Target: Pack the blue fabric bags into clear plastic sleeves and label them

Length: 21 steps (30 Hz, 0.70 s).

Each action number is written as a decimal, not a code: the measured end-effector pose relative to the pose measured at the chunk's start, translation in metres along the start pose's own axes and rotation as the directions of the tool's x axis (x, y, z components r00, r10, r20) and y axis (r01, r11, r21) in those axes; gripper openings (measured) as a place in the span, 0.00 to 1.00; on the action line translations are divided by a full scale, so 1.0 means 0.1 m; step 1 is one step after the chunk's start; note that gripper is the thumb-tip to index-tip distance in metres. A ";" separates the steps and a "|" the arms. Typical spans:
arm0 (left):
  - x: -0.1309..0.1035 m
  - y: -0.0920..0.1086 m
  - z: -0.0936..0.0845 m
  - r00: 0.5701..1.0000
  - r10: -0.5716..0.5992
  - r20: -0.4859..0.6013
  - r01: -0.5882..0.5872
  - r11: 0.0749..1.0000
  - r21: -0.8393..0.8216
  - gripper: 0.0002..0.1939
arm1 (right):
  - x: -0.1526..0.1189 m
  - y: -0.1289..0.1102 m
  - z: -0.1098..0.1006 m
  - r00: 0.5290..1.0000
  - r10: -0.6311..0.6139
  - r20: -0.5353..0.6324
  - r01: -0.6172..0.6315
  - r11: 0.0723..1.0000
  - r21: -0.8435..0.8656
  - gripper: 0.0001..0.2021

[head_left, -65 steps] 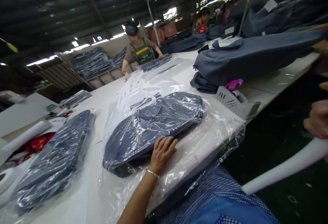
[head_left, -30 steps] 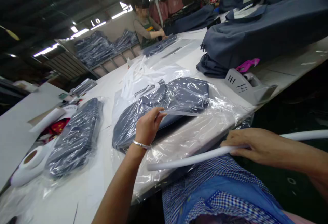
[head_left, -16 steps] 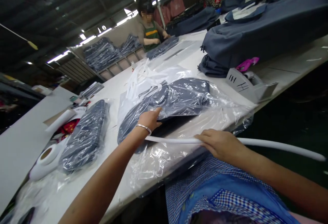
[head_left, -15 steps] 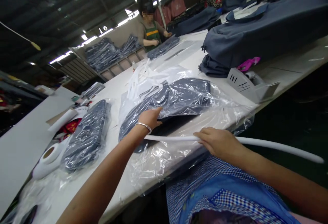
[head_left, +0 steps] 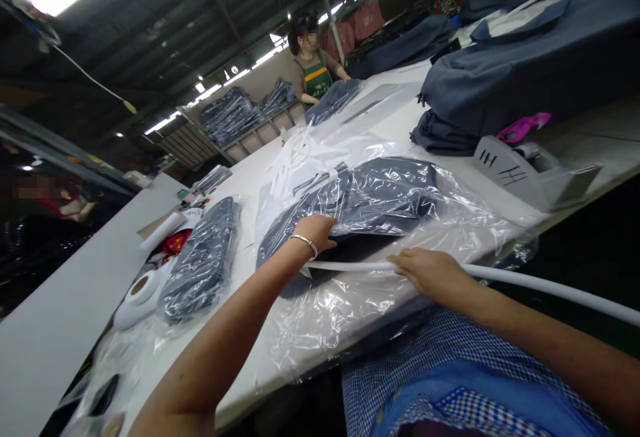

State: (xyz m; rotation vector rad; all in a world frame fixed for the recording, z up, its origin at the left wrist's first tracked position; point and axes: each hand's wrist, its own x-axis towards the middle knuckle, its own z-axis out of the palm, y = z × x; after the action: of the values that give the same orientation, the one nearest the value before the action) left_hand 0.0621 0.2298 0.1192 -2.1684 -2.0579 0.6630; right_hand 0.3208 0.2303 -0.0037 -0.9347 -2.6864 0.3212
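A folded dark blue garment [head_left: 370, 200] lies inside a clear plastic bag [head_left: 465, 230] on the white table [head_left: 65, 310]. My left hand [head_left: 316, 232] grips the bag's near flap and holds it lifted at the garment's front edge. My right hand [head_left: 425, 270] is closed around a long white tube [head_left: 540, 284] that lies across the bag's open mouth, its left tip close to my left wrist.
A second bagged garment [head_left: 203, 260] lies to the left, next to a white tape roll [head_left: 137, 294]. A grey tape dispenser [head_left: 530, 170] and a stack of blue garments [head_left: 505, 77] stand at the right. A person [head_left: 315, 64] works at the table's far end.
My right hand brought the white tube from the right side onto the bag's mouth. My left hand went from lying flat on the garment to lifting the bag's flap.
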 end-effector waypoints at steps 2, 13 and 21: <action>-0.01 0.02 0.00 1.000 -0.011 -0.001 0.011 1.000 0.004 0.27 | 0.33 -0.29 0.14 0.996 -0.087 -0.027 0.087 0.996 0.030 0.13; -0.08 -0.02 0.08 0.994 -0.042 -0.096 0.040 0.999 -0.020 0.23 | 1.37 -0.89 0.76 0.898 -0.417 -0.140 0.418 0.908 -0.028 0.11; -0.15 -0.02 0.11 0.990 -0.068 -0.126 0.060 0.996 -0.064 0.17 | 1.20 -0.69 0.82 0.980 -0.113 -0.162 0.143 0.972 0.186 0.16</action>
State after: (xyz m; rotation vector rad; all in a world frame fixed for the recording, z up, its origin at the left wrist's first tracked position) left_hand 0.0567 0.2127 0.1142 -2.1050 -2.0960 0.4484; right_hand 0.1643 0.2431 -0.0373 -0.6944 -2.5083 0.4590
